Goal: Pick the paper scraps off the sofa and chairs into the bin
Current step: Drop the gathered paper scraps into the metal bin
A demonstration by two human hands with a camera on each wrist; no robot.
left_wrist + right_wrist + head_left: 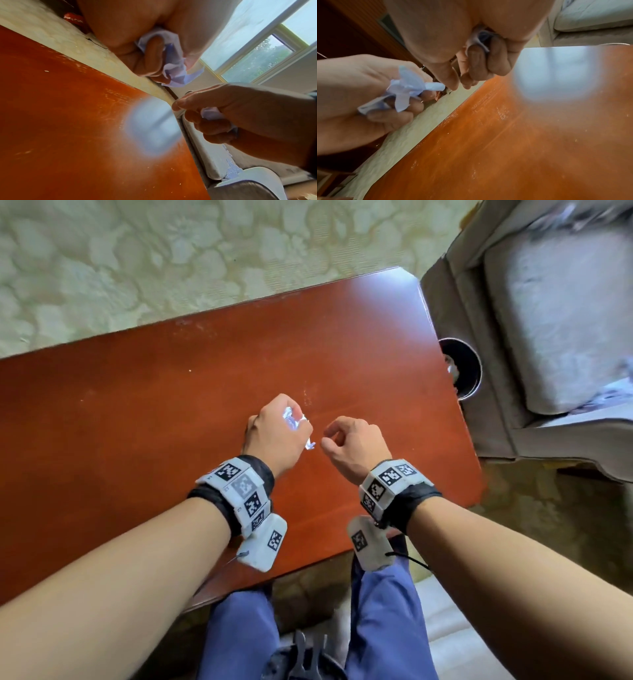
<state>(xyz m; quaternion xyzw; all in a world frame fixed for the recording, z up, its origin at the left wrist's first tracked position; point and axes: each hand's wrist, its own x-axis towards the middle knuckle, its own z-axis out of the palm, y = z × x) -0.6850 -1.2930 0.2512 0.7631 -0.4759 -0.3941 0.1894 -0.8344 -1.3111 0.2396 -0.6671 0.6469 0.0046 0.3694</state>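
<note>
Both hands hover close together over the red-brown table (154,412). My left hand (291,422) grips crumpled white paper scraps (291,419), with a tail sticking out toward the right hand; the left wrist view shows the paper scraps (175,67) bunched under curled fingers. My right hand (334,436) is curled, and a small paper scrap (481,36) is tucked in its palm, also visible as the scrap (211,113) from the left wrist. The black round bin (460,368) stands on the floor past the table's right edge, with paper inside.
A beige armchair (555,320) stands at the right behind the bin, with more paper scraps (603,397) on its seat front. Patterned carpet (102,268) lies beyond the table. My legs in blue trousers (387,611) are at the table's near edge.
</note>
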